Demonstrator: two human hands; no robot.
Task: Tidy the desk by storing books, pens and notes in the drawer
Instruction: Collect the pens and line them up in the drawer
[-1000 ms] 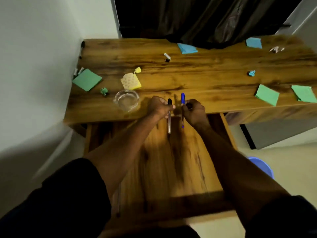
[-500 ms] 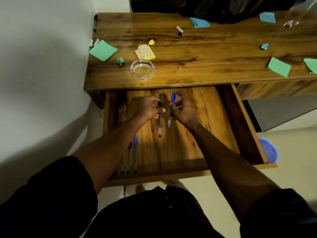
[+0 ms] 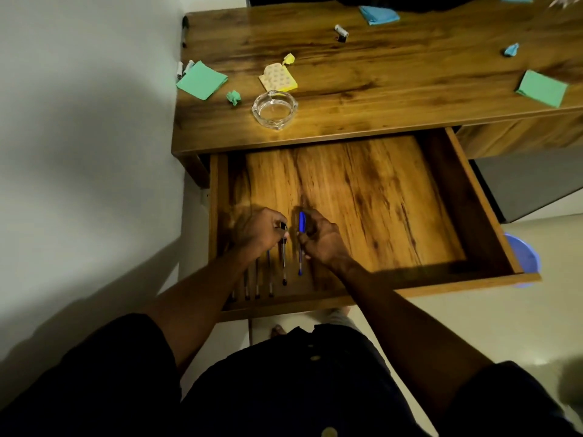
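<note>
We're now down at the drawer point(image 3: 473, 209) front beside the stored pens point(image 3: 257, 280): left hand point(image 3: 262, 230) pinches the black pen point(image 3: 284, 261), right hand point(image 3: 321, 241) the blue pen point(image 3: 301, 222); release looks next

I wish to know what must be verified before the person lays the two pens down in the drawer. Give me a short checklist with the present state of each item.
1. Drawer pulled open: ok.
2. Left hand holds the black pen: ok.
3. Right hand holds the blue pen: ok.
4. Bare drawer floor beside the stored pens: ok.
5. Held pens touching the drawer floor: cannot tell.
6. Desk free of notes: not ok, a green note pad and others lie there.
</note>
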